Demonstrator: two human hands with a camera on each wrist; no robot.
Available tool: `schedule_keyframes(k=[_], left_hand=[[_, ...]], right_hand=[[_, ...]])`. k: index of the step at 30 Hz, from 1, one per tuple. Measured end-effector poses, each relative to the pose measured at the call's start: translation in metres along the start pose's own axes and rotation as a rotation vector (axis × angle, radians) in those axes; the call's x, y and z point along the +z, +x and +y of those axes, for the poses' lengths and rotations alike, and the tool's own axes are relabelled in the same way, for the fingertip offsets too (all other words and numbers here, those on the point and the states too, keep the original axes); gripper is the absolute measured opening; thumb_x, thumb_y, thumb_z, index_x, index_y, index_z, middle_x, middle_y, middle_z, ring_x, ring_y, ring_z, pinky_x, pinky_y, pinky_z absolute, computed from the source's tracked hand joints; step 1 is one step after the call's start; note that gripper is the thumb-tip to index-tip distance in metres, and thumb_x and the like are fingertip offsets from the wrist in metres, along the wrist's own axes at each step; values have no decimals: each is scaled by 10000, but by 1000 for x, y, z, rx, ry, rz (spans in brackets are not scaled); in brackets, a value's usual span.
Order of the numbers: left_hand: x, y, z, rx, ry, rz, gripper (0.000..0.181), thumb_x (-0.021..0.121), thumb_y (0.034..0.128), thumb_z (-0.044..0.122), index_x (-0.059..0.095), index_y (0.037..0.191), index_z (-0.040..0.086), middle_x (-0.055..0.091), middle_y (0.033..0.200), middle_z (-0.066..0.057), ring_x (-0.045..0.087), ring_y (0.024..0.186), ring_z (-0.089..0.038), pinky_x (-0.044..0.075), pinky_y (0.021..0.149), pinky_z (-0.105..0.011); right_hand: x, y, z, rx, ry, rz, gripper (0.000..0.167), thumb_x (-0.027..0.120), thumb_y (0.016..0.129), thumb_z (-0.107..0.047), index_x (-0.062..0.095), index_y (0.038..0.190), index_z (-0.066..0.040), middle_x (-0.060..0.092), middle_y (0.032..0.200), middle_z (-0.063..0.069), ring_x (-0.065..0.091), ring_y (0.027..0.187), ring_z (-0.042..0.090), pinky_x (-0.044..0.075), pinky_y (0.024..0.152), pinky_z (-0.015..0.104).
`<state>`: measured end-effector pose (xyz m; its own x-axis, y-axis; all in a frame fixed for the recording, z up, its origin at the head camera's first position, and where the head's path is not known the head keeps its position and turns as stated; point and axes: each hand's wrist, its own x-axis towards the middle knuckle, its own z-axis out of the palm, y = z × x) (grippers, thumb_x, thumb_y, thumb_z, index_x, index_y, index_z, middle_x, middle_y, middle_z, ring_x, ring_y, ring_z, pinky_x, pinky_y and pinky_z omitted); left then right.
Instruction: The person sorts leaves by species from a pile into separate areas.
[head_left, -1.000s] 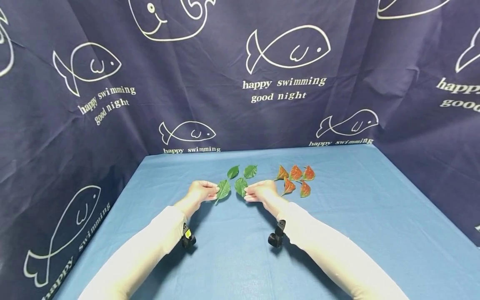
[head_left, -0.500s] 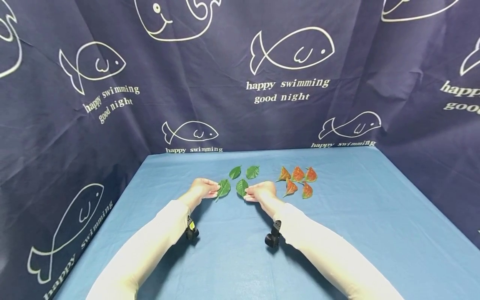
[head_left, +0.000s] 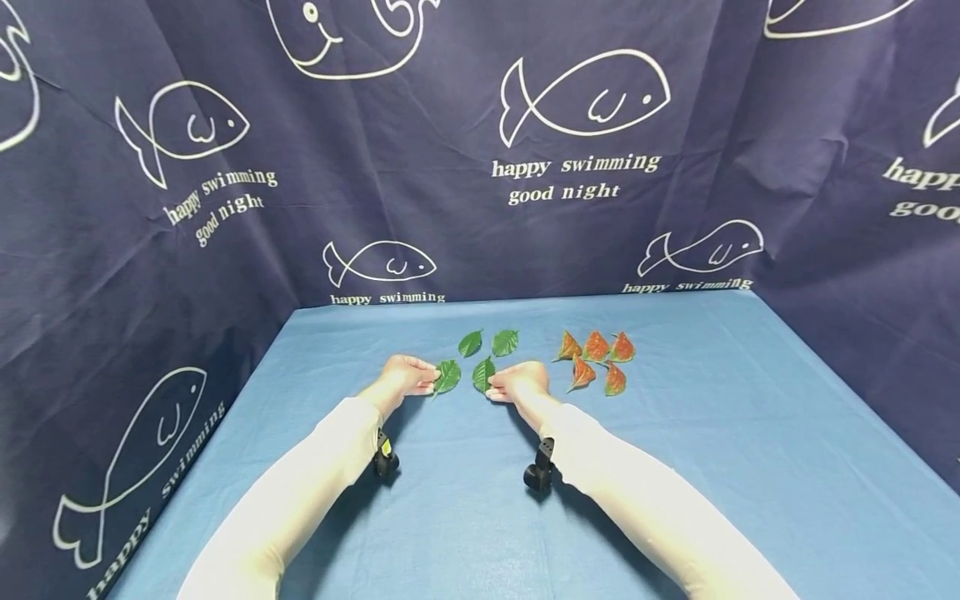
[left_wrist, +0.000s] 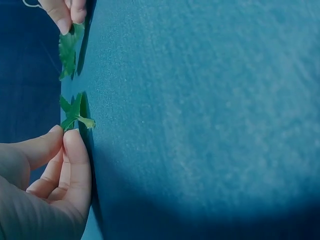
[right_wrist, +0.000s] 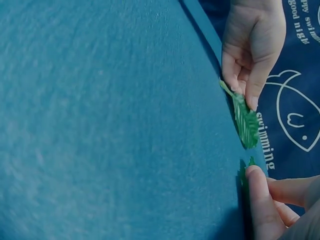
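Between thumb and fingertips, my left hand [head_left: 405, 379] pinches the left edge of a green leaf [head_left: 448, 376], whose stem points toward me. My right hand [head_left: 522, 385] pinches the right edge of a second green leaf [head_left: 482, 375] a short gap away. Both held leaves are low over the blue cloth, shadows beside them. In the right wrist view the left-hand leaf [right_wrist: 245, 122] shows its ribbed face and pale stem. Fingers hide much of the right-hand leaf [right_wrist: 244, 177] there. Just behind lie two more green leaves, one at left [head_left: 470, 343] and one at right [head_left: 506, 342].
Several orange-red leaves [head_left: 596, 346] lie in two rows right of my right hand. A blue cloth [head_left: 480, 517] covers the table. Dark blue fish-print curtains [head_left: 450, 150] rise behind and at both sides. A small black camera [head_left: 537, 475] hangs at each wrist.
Both hands keep their pinch. The right-hand leaf has turned and tilted slightly, and the right wrist has shifted a little left. The head view has shifted slightly too.
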<state>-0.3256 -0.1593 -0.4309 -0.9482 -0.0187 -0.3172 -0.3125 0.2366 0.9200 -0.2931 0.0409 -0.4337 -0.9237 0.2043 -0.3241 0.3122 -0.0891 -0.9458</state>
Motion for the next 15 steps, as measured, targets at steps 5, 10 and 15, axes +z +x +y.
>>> schedule_keyframes(k=[5,10,15], left_hand=[[-1,-1,0,-5,-1,13,229,675,864,-31,647,1076,-112,680,711,-27,607,558,-85,600,606,-210],[-2,-2,-1,-4,-13,20,225,673,865,-31,646,1073,-112,695,737,-44,620,571,-96,609,629,-231],[1,-1,-1,0,-19,20,220,678,858,-37,650,1065,-108,677,710,-36,610,560,-94,603,613,-218]], right_hand=[[2,3,1,1,-9,18,251,680,787,149,659,1036,170,681,954,315,683,512,168,607,556,259],[5,3,2,-4,9,1,263,671,781,163,650,1042,183,675,953,324,660,474,142,601,537,250],[8,5,1,-5,-1,7,252,668,783,155,652,1033,178,681,925,318,644,446,124,600,531,248]])
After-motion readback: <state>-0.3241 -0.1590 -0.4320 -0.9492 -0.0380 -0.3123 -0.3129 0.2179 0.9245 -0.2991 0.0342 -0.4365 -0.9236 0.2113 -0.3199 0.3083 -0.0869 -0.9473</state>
